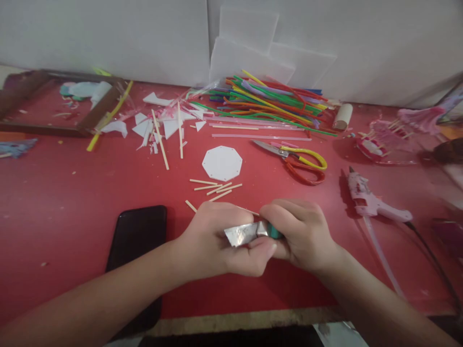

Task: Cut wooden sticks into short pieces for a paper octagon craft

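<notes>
My two hands meet over the near edge of a red table [72,193]. My right hand [302,236] is closed round the teal handle of a utility knife [253,233], whose silver blade points left. My left hand [217,238] is curled, with its thumb pressed under the blade. A thin wooden stick [250,211] pokes out between the two hands, and the left fingers seem to pinch it. Just beyond my hands lie several short cut sticks [217,188] and a white octagon [222,163].
A black phone [139,238] lies beside my left wrist. Red and yellow scissors [298,159] and a pink glue gun [369,200] with its cable sit to the right. Coloured straws [267,103] are piled at the back, white scraps [159,123] and a wooden frame [97,113] to the left.
</notes>
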Motion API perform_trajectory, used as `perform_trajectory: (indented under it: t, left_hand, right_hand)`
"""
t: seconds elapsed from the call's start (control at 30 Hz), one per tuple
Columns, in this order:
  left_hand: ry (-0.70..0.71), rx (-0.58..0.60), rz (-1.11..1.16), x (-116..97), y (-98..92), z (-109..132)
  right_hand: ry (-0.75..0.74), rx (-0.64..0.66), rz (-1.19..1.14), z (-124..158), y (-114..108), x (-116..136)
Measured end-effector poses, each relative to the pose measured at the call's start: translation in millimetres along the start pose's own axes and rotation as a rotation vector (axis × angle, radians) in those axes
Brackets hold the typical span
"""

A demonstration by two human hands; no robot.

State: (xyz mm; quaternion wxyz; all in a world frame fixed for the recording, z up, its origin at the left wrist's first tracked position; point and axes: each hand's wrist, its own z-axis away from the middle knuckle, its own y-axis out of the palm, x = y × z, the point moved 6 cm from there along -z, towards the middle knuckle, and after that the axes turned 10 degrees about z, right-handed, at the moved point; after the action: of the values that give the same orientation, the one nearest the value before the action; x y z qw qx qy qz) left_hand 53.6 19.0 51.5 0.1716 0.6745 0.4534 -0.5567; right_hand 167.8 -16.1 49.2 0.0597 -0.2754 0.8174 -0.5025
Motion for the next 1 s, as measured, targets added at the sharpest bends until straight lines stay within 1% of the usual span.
perform_trajectory:
  t: [0.1,0.13,0.17,0.2,0.3,0.47,0.6,0.7,1.0]
  left_hand:
    - [-0.218,0.044,0.108,14,-2.2,2]
    - [-0.268,0.067,0.122,19,-2.9,3]
    - [-0.28,0.091,0.128,21,-3.7,3]
    - [-0.263,0.114,0.123,22,-4.5,2]
    - [-0.146,0.154,0.065,19,-6.0,0]
    - [0.009,0.124,-0.075,15,-4.3,0]
    - [0.116,0.111,-0.13,11,-1.9,1]
    - [0.155,0.084,-0.173,8,-2.6,1]
    - [0.21,0.035,-0.259,2,-3.8,2]
  right_hand:
    - [0.017,-0.013,0.015,-1,-1,-2]
    - [0.019,-0.01,0.011,-1,-1,-2]
    - [0.017,-0.007,0.003,-1,-1,-1]
    - [0.014,-0.001,-0.005,-2,-1,-1]
    - [0.007,0.006,-0.013,-2,0,1]
    - [0.017,0.031,-0.018,-2,2,0]
    - [0.014,0.026,-0.018,-1,1,0]
    - [0.024,0.028,-0.012,-1,1,0]
    - [0.044,0.034,-0.023,-1,1,0]
